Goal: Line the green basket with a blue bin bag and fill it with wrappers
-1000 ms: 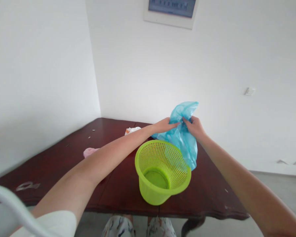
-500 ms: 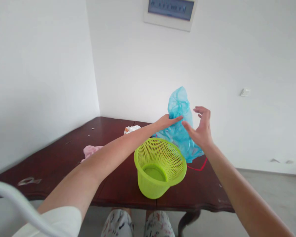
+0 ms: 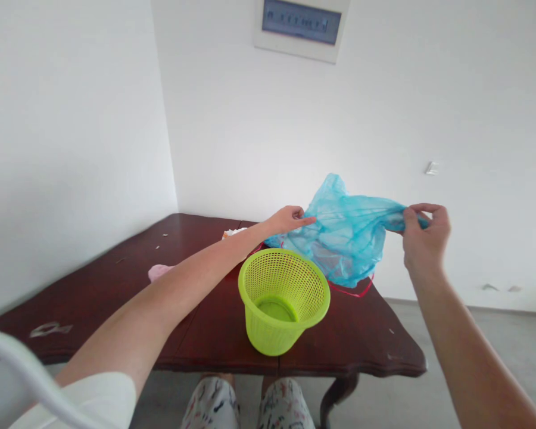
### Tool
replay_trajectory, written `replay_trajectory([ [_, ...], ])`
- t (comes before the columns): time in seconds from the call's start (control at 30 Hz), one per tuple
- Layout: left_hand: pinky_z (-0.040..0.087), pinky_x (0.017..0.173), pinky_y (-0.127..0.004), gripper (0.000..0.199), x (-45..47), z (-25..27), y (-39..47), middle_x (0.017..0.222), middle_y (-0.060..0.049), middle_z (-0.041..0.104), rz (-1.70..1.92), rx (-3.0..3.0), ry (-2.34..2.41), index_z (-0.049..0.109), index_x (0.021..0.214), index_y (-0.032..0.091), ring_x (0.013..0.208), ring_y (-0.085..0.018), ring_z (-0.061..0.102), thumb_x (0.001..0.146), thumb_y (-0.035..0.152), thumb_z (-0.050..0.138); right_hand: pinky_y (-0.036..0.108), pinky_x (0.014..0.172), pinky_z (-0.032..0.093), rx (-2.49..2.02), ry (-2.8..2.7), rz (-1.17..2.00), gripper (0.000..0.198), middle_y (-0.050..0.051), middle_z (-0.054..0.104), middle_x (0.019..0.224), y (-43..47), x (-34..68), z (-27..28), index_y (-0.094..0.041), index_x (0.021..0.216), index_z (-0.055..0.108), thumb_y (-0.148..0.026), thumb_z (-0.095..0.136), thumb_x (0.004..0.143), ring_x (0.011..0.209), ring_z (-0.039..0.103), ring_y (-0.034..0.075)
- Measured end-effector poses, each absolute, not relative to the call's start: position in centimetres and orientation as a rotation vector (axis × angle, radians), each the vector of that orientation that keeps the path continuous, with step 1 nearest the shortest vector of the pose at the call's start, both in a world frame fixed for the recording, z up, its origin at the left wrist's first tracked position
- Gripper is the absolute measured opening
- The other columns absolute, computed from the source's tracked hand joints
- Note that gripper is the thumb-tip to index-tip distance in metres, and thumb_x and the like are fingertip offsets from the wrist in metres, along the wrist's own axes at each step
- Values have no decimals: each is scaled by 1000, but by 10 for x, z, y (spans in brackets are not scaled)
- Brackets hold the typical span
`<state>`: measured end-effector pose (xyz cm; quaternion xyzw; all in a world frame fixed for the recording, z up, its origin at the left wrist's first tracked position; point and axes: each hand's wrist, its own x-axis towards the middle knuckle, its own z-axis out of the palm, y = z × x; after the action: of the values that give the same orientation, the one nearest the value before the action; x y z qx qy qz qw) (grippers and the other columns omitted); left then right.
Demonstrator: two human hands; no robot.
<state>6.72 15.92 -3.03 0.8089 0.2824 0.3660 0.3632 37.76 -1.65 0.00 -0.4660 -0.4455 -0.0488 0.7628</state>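
A thin blue plastic bag (image 3: 346, 232) is stretched sideways between my two hands, above the back right of the table. My left hand (image 3: 290, 219) pinches its left edge. My right hand (image 3: 426, 229) grips a bunched part of it on the right, out past the table's edge. A red drawstring (image 3: 355, 294) hangs from the bag down by the tabletop. Just in front of the bag stands a green mesh basket (image 3: 272, 345), upright, with nothing visible inside.
The dark wooden table (image 3: 223, 322) meets the wall at the back left. A pink cloth (image 3: 158, 272) and a white crumpled item (image 3: 232, 233) lie partly behind my left arm. Small scraps (image 3: 51, 329) lie at the left. An electrical panel (image 3: 301, 24) hangs on the wall.
My right hand has moved right and closed on the bag, pulling it out wide. My left hand has shifted slightly left, keeping its hold.
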Motion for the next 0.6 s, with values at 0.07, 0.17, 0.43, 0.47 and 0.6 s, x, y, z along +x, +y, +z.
replay_trajectory([
  [0.07,64,108,-49,71,71,-29,161,148,-22,80,960,1991,656,74,135,19,135,-38,76,89,69,96,37,69,61,-982,-1068,-90,38,5,78,100,-26,373,6,-30,113,68,-44,92,87,77,71,22],
  [0.17,61,113,-48,90,84,-22,158,173,-23,64,936,1749,475,53,165,25,152,-36,68,94,61,94,37,77,63,-1031,-1332,56,39,6,82,112,-36,354,6,-29,117,74,-43,94,87,87,76,23],
  [0.43,63,99,-45,48,126,-8,151,128,-17,80,651,1844,462,78,126,22,114,-32,74,91,50,94,31,71,61,-1046,-1561,705,39,3,79,100,-39,345,-7,-28,115,83,-52,97,88,80,72,19],
  [0.47,63,101,-45,40,129,-9,150,125,-16,80,624,1897,472,80,119,22,116,-32,74,89,45,94,31,69,60,-1056,-1532,770,40,2,78,97,-38,348,-10,-27,113,83,-53,98,86,77,71,19],
  [0.6,65,102,-45,35,141,-16,143,129,-15,79,545,1914,437,77,115,23,122,-32,75,90,43,88,29,61,50,-1142,-1415,551,42,1,72,82,-30,353,-20,-25,103,82,-59,97,83,69,63,18],
])
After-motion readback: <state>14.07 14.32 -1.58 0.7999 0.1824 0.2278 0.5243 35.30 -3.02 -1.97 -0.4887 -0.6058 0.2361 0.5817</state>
